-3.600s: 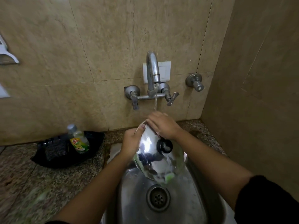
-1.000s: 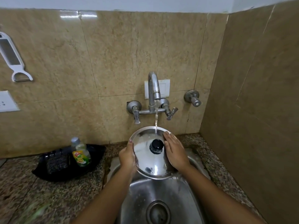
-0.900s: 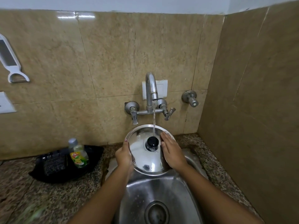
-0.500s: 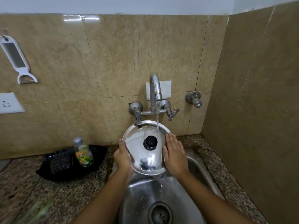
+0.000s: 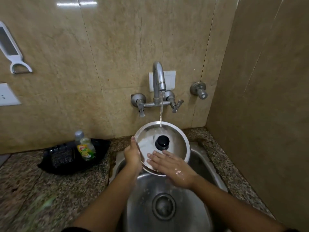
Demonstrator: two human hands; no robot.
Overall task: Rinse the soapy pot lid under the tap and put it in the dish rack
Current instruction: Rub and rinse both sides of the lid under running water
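Under tap (image 5: pixel 159 82), hand-held pot lid (image 5: pixel 177 141)

Shiny steel pot lid (image 5: pixel 177 141), glossy black plastic knob (image 5: pixel 162 142); polished metal sink (image 5: pixel 197 159); speckled granite counter (image 5: pixel 50 190).

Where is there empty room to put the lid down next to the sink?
Bare counter lies left of the sink, in front of the black tray; another strip runs along the right wall. The tray is crowded by the soap bottle.
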